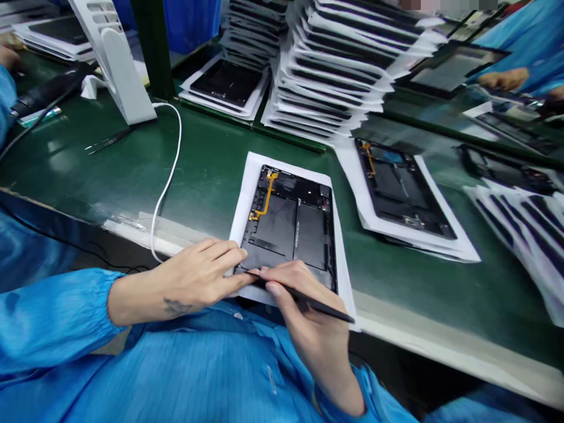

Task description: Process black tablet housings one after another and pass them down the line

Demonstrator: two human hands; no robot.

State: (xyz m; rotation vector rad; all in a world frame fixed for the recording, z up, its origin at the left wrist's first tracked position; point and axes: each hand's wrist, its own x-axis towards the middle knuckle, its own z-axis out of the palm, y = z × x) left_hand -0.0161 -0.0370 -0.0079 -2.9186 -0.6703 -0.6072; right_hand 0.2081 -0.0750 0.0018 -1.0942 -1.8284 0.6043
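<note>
An opened tablet lies on a white paper sheet at the bench's front edge. Its dark inside shows an orange flex cable along the upper left side and large flat black blocks. My left hand rests at the tablet's lower left corner, its fingers stretched out and empty. Black tweezers are pinched in my right hand, which lies over the tablet's lower edge. Their tip points at the lower left corner beside my left fingertips; what it touches is too small to tell.
A second opened tablet on paper lies to the right. Tall stacks of tablets between papers stand behind. A white stand with a white cable and loose tweezers is left. A co-worker's hand shows upper right.
</note>
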